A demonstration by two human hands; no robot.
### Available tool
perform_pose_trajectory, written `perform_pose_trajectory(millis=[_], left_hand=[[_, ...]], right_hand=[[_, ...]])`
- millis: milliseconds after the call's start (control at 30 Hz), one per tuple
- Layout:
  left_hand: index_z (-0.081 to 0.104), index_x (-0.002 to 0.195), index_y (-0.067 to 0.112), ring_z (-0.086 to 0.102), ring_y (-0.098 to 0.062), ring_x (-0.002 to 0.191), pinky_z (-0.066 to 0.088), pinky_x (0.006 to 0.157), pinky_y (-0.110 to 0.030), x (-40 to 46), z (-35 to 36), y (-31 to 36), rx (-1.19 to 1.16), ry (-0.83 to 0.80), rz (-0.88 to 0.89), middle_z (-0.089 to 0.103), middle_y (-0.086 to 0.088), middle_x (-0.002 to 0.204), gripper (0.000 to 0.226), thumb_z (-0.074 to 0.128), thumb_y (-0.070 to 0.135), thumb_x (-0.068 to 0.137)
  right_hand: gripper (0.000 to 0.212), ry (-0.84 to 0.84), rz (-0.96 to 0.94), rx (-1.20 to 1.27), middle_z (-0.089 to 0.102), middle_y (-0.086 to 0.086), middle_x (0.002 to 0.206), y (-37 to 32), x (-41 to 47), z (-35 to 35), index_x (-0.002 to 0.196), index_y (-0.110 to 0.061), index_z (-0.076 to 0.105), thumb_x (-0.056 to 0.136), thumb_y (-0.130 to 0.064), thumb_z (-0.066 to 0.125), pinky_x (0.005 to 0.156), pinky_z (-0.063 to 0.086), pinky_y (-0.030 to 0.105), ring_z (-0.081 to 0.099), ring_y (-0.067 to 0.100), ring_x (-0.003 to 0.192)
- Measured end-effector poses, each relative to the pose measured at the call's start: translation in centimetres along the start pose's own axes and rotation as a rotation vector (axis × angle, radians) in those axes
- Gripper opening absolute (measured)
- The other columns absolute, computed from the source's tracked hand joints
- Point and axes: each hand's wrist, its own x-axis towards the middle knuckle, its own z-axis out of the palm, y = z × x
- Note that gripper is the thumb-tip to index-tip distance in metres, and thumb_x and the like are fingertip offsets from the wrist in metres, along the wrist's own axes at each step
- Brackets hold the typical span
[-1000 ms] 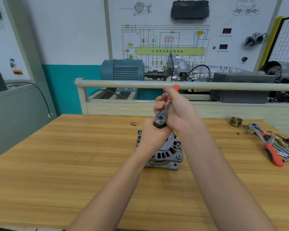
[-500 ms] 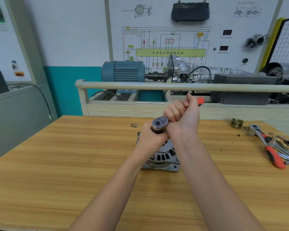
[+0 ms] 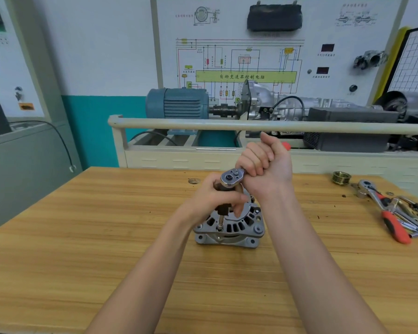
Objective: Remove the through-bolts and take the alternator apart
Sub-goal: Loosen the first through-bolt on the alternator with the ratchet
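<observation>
Alternator [image 3: 229, 227] sits mid-tabletop [image 3: 82, 237], toward far edge. Right hand [image 3: 266, 165] fisted round ratchet [image 3: 232, 177] handle; left hand [image 3: 212, 201] curled round the extension, steadying. Housing looks heavy, rigid cast metal; best held by the rim.

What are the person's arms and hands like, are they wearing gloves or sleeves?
No gloves and no sleeves show. Both forearms are bare from the bottom of the picture up to the wrists. The left hand and right hand are bare too, and I see no watch, rings or bracelets on them.
</observation>
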Motion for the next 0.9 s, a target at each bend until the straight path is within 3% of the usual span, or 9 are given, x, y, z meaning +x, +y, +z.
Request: perform_pose_trajectory(millis=[133, 233, 433, 500, 600, 700, 767, 833, 900], left_hand=[[0.047, 0.045, 0.015, 0.039, -0.013, 0.041, 0.035, 0.048, -0.019, 0.2, 0.2, 0.3, 0.133, -0.075, -0.089, 0.047, 0.003, 0.042, 0.034, 0.061, 0.000, 0.072], [0.038, 0.047, 0.015, 0.029, -0.010, 0.041, 0.025, 0.043, -0.020, 0.0, 1.4, -0.1, 0.179, 0.055, -0.099, 0.035, 0.006, 0.042, 0.027, 0.055, 0.002, 0.065], [0.043, 0.060, 0.005, 0.030, -0.014, 0.052, 0.025, 0.049, -0.027, 0.6, 2.6, -0.8, 0.119, 0.434, 0.028, 0.036, -0.006, 0.055, 0.026, 0.058, -0.011, 0.075], [0.043, 0.059, 0.005, 0.031, -0.010, 0.053, 0.026, 0.049, -0.024, 0.5, 3.0, -0.9, 0.134, 0.481, 0.057, 0.039, -0.001, 0.054, 0.025, 0.059, -0.006, 0.075], [0.041, 0.055, 0.014, 0.033, -0.006, 0.049, 0.029, 0.049, -0.021, -0.1, 2.4, -1.0, 0.166, 0.388, 0.045, 0.041, 0.012, 0.048, 0.029, 0.062, 0.001, 0.069], [0.048, 0.049, 0.014, 0.045, -0.012, 0.046, 0.039, 0.053, -0.026, -0.7, 1.2, -0.4, 0.269, 0.087, -0.016, 0.050, 0.005, 0.047, 0.031, 0.068, 0.003, 0.070], [0.047, 0.046, 0.023, 0.041, -0.010, 0.043, 0.037, 0.050, -0.021, -0.6, 0.9, -0.2, 0.269, -0.009, -0.062, 0.046, 0.009, 0.044, 0.039, 0.068, 0.005, 0.073], [0.044, 0.047, 0.023, 0.035, -0.007, 0.042, 0.032, 0.047, -0.017, -0.3, 1.2, -0.5, 0.249, 0.037, -0.085, 0.041, 0.012, 0.044, 0.042, 0.066, 0.001, 0.075], [0.042, 0.049, 0.015, 0.033, -0.008, 0.043, 0.029, 0.047, -0.020, -0.1, 1.6, -1.0, 0.225, 0.177, -0.067, 0.039, 0.008, 0.045, 0.036, 0.061, -0.005, 0.073]], right_hand=[[0.054, 0.067, 0.239, -0.222, 0.014, -0.007, 0.036, -0.1, 0.9, 1.4, 0.037, -0.017, 0.028, 0.089, -0.019, 0.045, 0.029, 0.010, 0.018, 0.004, 0.006, 0.036], [0.059, 0.118, 0.281, -0.271, 0.010, -0.008, 0.040, -0.3, 0.9, 2.0, 0.039, -0.017, 0.027, 0.096, -0.020, 0.040, 0.028, 0.009, 0.017, 0.003, 0.005, 0.037], [0.055, 0.276, -0.341, -0.033, 0.018, -0.007, 0.037, 1.1, -1.4, 0.6, 0.043, -0.020, 0.028, 0.095, -0.016, 0.044, 0.030, 0.012, 0.019, 0.012, 0.008, 0.029], [0.054, 0.268, -0.425, -0.018, 0.018, -0.007, 0.038, 1.7, -2.0, 0.4, 0.043, -0.021, 0.029, 0.095, -0.017, 0.044, 0.031, 0.014, 0.019, 0.012, 0.008, 0.030], [0.056, 0.226, -0.265, -0.104, 0.019, -0.007, 0.036, 1.1, -1.5, 0.6, 0.039, -0.020, 0.031, 0.095, -0.018, 0.042, 0.029, 0.014, 0.019, 0.014, 0.007, 0.028], [0.050, 0.139, 0.091, -0.218, 0.014, -0.009, 0.038, 0.1, -0.3, 1.2, 0.040, -0.018, 0.030, 0.088, -0.017, 0.046, 0.028, 0.013, 0.018, 0.010, 0.007, 0.029], [0.049, 0.094, 0.270, -0.258, 0.009, -0.011, 0.045, -0.3, 0.4, 1.5, 0.042, -0.018, 0.028, 0.088, -0.018, 0.046, 0.031, 0.011, 0.017, 0.005, 0.006, 0.035], [0.052, 0.094, 0.316, -0.283, 0.008, -0.010, 0.045, -0.5, 0.9, 1.7, 0.042, -0.018, 0.027, 0.092, -0.019, 0.042, 0.031, 0.010, 0.018, 0.004, 0.005, 0.037], [0.054, 0.115, 0.232, -0.230, 0.013, -0.007, 0.038, -0.5, 0.7, 1.7, 0.041, -0.018, 0.027, 0.093, -0.018, 0.041, 0.032, 0.009, 0.017, 0.004, 0.006, 0.036]])
